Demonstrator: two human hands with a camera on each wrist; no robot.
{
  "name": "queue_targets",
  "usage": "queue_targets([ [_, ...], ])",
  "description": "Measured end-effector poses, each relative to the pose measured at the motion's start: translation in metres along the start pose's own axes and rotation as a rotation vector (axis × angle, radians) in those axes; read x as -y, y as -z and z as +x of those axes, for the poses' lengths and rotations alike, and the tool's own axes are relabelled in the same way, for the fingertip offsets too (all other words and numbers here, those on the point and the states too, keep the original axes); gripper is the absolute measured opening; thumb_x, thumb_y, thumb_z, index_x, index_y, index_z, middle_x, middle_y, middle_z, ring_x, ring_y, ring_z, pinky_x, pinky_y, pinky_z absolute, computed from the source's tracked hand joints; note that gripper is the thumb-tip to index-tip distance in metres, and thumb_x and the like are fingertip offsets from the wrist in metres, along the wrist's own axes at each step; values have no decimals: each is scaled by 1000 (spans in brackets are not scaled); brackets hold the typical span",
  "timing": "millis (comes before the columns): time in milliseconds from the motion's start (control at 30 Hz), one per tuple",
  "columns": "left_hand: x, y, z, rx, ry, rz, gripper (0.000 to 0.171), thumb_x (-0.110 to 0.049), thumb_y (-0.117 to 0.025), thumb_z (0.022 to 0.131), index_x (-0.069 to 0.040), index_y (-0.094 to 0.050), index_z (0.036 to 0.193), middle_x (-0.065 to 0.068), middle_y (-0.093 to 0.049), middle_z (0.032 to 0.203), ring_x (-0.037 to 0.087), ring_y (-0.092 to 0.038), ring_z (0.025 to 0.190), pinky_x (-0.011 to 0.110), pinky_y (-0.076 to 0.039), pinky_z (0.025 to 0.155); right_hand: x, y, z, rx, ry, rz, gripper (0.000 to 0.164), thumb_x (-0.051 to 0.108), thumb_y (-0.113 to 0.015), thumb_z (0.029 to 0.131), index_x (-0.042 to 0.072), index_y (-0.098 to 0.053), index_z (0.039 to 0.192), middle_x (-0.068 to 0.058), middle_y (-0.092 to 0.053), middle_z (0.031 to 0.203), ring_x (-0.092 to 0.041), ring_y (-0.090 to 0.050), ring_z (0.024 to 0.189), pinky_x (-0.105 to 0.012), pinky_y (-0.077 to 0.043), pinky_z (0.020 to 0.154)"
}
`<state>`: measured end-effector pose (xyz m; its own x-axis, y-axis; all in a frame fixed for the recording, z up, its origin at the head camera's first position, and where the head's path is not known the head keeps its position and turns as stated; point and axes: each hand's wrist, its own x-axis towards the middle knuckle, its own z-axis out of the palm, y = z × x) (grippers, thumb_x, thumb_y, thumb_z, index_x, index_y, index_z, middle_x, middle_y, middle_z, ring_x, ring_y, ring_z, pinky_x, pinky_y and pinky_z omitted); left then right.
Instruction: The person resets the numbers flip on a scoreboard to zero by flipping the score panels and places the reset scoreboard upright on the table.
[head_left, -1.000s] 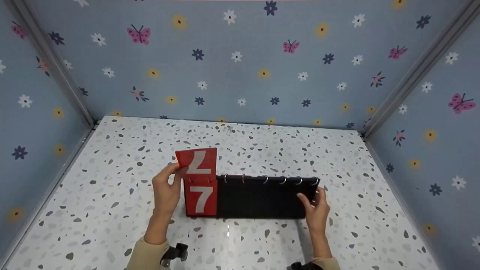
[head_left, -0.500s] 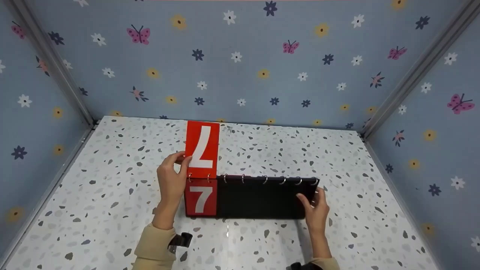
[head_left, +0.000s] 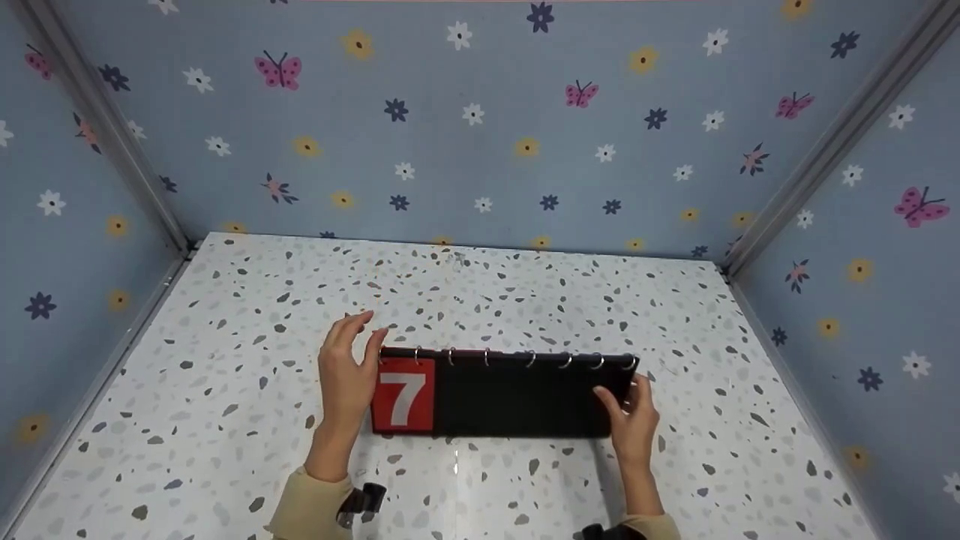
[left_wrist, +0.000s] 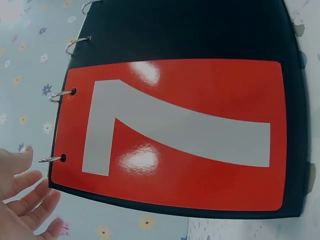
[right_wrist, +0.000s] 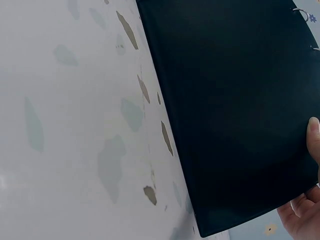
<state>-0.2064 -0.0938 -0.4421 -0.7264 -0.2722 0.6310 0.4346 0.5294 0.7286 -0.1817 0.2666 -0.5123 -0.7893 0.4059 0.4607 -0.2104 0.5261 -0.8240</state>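
A black flip scoreboard (head_left: 517, 397) stands on the table, tilted back, with metal rings along its top edge. One red card (head_left: 386, 416) with a white 7 hangs from two rings at its left end; the left wrist view shows this card (left_wrist: 210, 185) lying flat against the black face. My left hand (head_left: 347, 379) is at the board's upper left corner, fingers apart and holding nothing. At the other end, my right hand (head_left: 636, 426) grips the right edge, thumb on the front and fingers behind. The right wrist view shows the bare black face (right_wrist: 235, 110) beside that thumb.
The table (head_left: 525, 487) is white with grey speckles. Blue panels (head_left: 480, 157) printed with flowers and butterflies enclose it at the back and both sides, joined by grey corner posts (head_left: 832, 150).
A red card with a 7, raised above the rings by my left hand, has gone over behind the board. My left hand has let go of it. The right hand stays put.
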Motion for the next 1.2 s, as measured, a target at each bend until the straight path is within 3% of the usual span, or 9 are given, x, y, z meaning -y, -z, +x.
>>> queue_targets([
  [233, -2, 1, -23, -87, -22, -33, 22, -1, -66, 80, 4, -61, 102, 14, -58, 100, 25, -53, 90, 35, -40, 81, -1, 0, 1, -6, -3, 2, 39, 7, -75, 72, 0, -53, 103, -12, -65, 82, -8, -59, 68, -14, -46, 60],
  [433, -4, 1, -45, -138, 24, -43, 26, 0, -69, 77, 4, -60, 101, 14, -57, 99, 22, -52, 88, 36, -40, 78, 1, 0, 1, -3, -2, -13, 39, 9, -75, 72, 1, -53, 104, -11, -64, 80, -9, -59, 68, -15, -46, 60],
  [667, 1, -5, -65, -144, 92, -47, 35, 1, -73, 72, 5, -57, 103, 14, -56, 98, 24, -52, 86, 35, -40, 73, 1, 0, 1, -2, -23, -26, 40, 9, -75, 73, 1, -53, 105, -11, -65, 81, -12, -60, 70, -16, -46, 61],
  [1000, 10, -17, -83, -154, 179, -23, 51, -2, -78, 67, 5, -51, 110, 15, -52, 103, 24, -48, 90, 33, -40, 72, 1, 0, -1, -6, -8, 2, 39, 7, -75, 72, 0, -53, 104, -11, -64, 78, -4, -57, 67, -14, -45, 60],
  [1200, 16, -23, -88, -196, 194, -13, 50, -2, -79, 65, 4, -51, 106, 15, -52, 98, 23, -49, 87, 35, -41, 70, 0, -1, 0, -12, -18, 32, 38, 6, -74, 72, 0, -53, 103, -13, -64, 81, -3, -57, 69, -14, -46, 61],
])
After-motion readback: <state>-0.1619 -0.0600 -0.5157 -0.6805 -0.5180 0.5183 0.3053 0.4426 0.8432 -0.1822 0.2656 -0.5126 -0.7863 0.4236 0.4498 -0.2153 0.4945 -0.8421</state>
